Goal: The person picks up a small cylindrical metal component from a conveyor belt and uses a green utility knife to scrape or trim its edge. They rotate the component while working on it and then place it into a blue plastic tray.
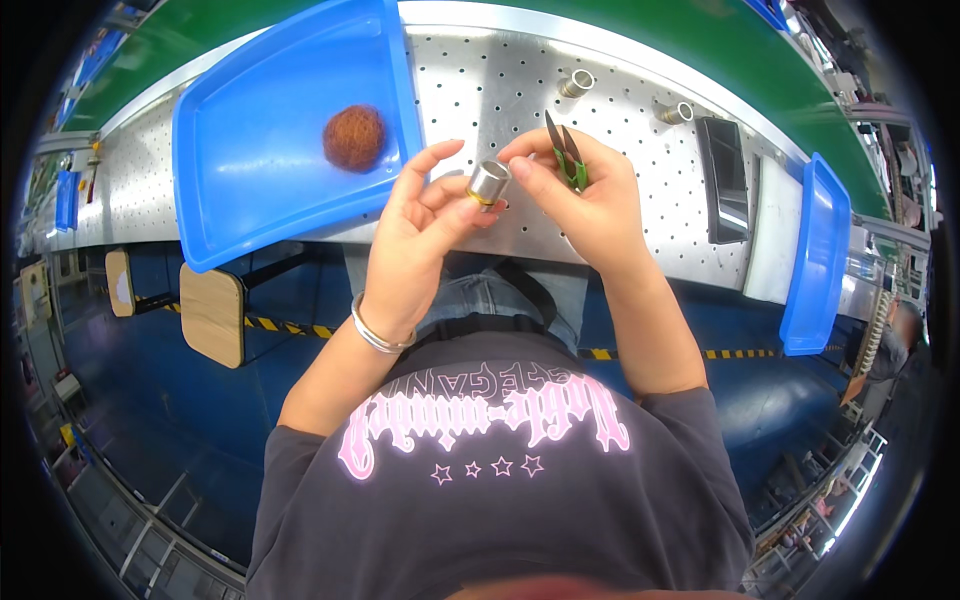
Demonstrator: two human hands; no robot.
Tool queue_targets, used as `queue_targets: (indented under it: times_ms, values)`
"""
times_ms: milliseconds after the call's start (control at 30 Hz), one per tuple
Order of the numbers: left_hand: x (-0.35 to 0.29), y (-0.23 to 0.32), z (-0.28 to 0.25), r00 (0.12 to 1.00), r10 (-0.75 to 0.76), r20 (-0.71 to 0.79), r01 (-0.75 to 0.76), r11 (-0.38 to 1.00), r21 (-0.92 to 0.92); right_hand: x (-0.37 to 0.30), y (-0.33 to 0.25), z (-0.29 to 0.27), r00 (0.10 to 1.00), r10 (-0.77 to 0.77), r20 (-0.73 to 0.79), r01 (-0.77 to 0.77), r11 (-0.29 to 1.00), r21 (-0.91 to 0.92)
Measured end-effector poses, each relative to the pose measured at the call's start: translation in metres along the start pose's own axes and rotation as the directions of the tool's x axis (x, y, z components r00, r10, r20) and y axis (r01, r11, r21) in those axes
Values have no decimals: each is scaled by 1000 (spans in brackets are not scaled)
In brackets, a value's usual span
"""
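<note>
My left hand (412, 228) grips a small silver metal cylinder (490, 181) with a yellowish ring near its lower end, pinched between thumb and fingers. Its round top faces up and slightly to the right. The thumb and forefinger of my right hand (605, 205) come up to the cylinder's upper rim; whether they touch it I cannot tell. Tucked in that same hand is a pair of green-handled snips (568, 160), dark blades pointing away from me. Two similar metal cylinders, one nearer the middle (574, 86) and another farther right (675, 114), rest on the perforated metal table (470, 90).
A large blue tray (255, 120) at the left holds a brown fibrous ball (354, 138). To the right lie a black phone-like slab (723, 180), a white pad (768, 235) and a narrower blue tray (816, 255). Wooden-topped stools (212, 315) stand below the table's left side.
</note>
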State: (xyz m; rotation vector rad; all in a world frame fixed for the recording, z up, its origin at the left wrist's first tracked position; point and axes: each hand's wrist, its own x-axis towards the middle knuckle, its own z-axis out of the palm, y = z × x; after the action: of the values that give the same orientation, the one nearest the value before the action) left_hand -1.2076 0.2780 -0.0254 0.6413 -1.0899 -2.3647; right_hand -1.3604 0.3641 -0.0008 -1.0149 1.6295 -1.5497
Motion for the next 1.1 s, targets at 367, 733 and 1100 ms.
queue_targets:
  times_ms: [367,733,1100]
  values:
    - [-3,-6,0,961,263,87,-267,798,541,16,-3,7,992,18,125,2,987,-158]
    - [-7,1,-7,998,70,6,-70,988,135,25,16,6,971,-213,-110,160,916,-368]
    - [-2,4,-9,998,-14,-65,10,998,-56,9,-9,0,998,9,55,-32,902,431]
